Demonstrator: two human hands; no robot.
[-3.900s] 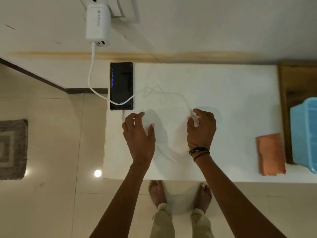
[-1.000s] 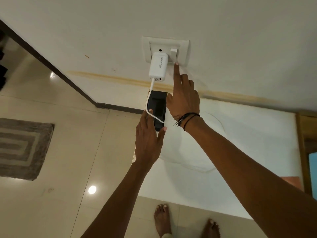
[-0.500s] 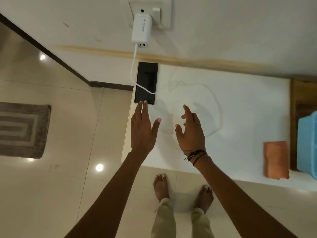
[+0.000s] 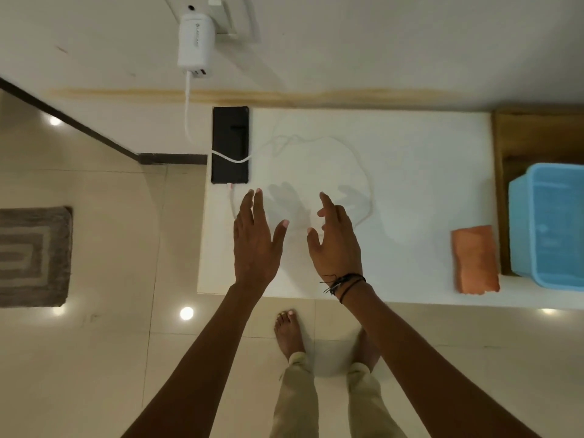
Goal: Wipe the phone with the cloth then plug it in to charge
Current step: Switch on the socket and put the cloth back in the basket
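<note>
A black phone (image 4: 230,134) lies screen up at the far left corner of the white table (image 4: 410,172), its screen dark. A white cable (image 4: 188,109) runs from the white charger (image 4: 195,42) in the wall socket, crosses the phone, loops over the table and ends in a plug at the phone's near edge. An orange cloth (image 4: 474,259) lies folded at the table's right end. My left hand (image 4: 256,245) hovers open just in front of the phone. My right hand (image 4: 336,245) hovers open beside it, holding nothing.
A light blue plastic tub (image 4: 550,226) sits on a wooden stand (image 4: 518,131) right of the table. A grey mat (image 4: 33,256) lies on the tiled floor at left. My bare feet stand at the table's front edge.
My right hand came down from the wall switch and both hands drew back over the table, open. The phone screen, lit earlier, is now dark.
</note>
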